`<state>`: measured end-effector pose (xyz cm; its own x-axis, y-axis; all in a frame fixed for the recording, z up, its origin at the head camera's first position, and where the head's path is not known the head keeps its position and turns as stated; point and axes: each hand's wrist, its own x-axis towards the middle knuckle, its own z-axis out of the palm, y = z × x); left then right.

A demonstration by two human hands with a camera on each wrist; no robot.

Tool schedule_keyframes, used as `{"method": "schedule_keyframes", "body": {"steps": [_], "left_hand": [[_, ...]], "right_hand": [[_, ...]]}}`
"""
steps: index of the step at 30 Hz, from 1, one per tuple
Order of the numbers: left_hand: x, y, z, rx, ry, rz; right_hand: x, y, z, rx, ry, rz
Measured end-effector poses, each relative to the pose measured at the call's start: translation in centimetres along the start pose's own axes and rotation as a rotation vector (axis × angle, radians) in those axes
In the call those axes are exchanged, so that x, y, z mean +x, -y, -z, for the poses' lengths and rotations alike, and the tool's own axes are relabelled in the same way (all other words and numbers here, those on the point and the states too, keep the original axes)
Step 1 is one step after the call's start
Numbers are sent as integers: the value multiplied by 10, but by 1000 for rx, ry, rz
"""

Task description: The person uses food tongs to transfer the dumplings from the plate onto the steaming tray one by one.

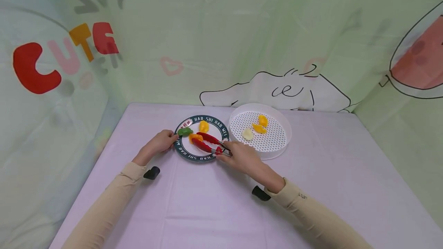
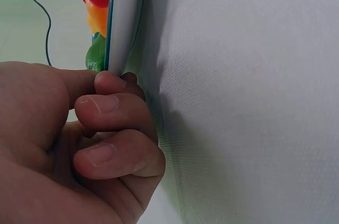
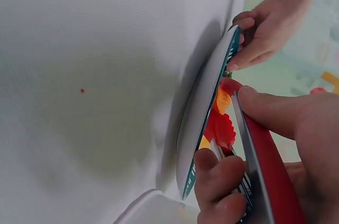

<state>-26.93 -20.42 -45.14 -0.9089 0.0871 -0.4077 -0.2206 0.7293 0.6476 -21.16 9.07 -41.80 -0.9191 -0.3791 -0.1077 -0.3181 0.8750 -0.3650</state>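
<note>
My left hand (image 1: 162, 141) pinches the left rim of a round white plate (image 1: 207, 159) with a dark teal lettered border. Red-tipped tongs (image 1: 202, 145) are in my right hand (image 1: 243, 157), thumb on one arm and fingers on the other. Their spread tips reach over the plate, on both sides of an orange-yellow pepper (image 1: 195, 137). Behind it lies a yellow pepper (image 1: 204, 126), and a green pepper (image 1: 184, 131) sits at the left rim close to my left fingertips. A crinkled red piece (image 3: 221, 128) lies on the plate near the right hand, partly covered by the tongs.
Right of the plate, touching or nearly touching it, stands a round white perforated basket (image 1: 284, 137). It holds two yellow pieces (image 1: 259, 128) and a pale clove-like piece (image 1: 247, 134). A pale lilac cloth covers the table (image 1: 207, 210); printed curtains (image 1: 221, 41) hang behind and beside it.
</note>
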Motion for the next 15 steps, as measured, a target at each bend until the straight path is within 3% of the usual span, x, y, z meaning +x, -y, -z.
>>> {"method": "schedule_keyframes", "body": {"steps": [15], "left_hand": [[1, 3, 1, 23, -3, -36]], "right_hand": [[-13, -1, 11, 44, -30, -5]]}}
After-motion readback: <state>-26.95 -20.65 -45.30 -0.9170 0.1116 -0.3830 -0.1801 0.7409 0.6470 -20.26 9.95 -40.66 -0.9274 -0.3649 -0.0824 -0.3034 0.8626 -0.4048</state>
